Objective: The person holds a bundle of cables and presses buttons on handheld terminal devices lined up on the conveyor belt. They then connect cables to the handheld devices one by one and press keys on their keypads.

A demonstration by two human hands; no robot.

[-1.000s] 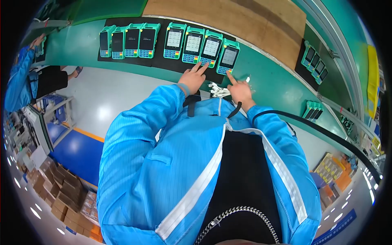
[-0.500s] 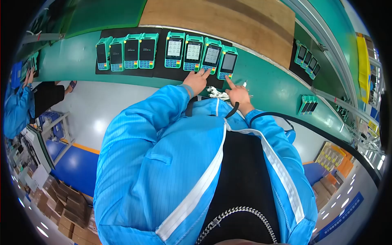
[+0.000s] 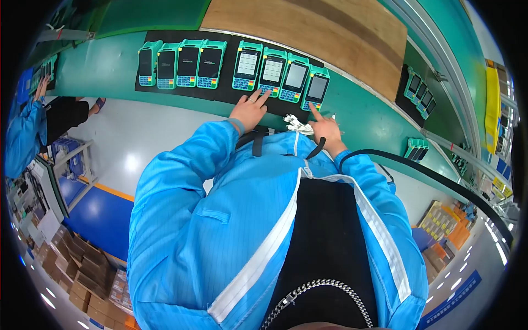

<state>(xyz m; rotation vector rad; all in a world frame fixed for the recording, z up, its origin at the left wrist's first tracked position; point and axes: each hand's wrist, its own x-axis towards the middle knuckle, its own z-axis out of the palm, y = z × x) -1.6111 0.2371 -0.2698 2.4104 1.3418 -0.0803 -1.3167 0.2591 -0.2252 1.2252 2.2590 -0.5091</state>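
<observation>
Two groups of green card payment terminals stand in a row on black mats. My left hand [image 3: 248,111] has its fingers stretched out, the fingertips at the keypad of a terminal [image 3: 272,71] whose screen shows a grid of icons. My right hand [image 3: 326,131] points its index finger at the lower keypad of the rightmost terminal [image 3: 317,87], which has a plain grey screen. Between them is a terminal [image 3: 296,76] with a blank pale screen. Left of these sits another terminal [image 3: 247,64] with icons showing. A bundle of white cables [image 3: 297,124] lies beside my right hand.
Farther left, several terminals [image 3: 188,63] have dark screens. A wooden board [image 3: 308,25] lies behind the row. More terminals [image 3: 416,149] stand at the right on the green bench [image 3: 371,118]. At far left, a person in a blue sleeve [image 3: 33,126] handles terminals.
My left hand has moved left, from the third terminal of the right group to the second. The third terminal's screen has gone from icons to blank. My right index finger remains at the rightmost keypad.
</observation>
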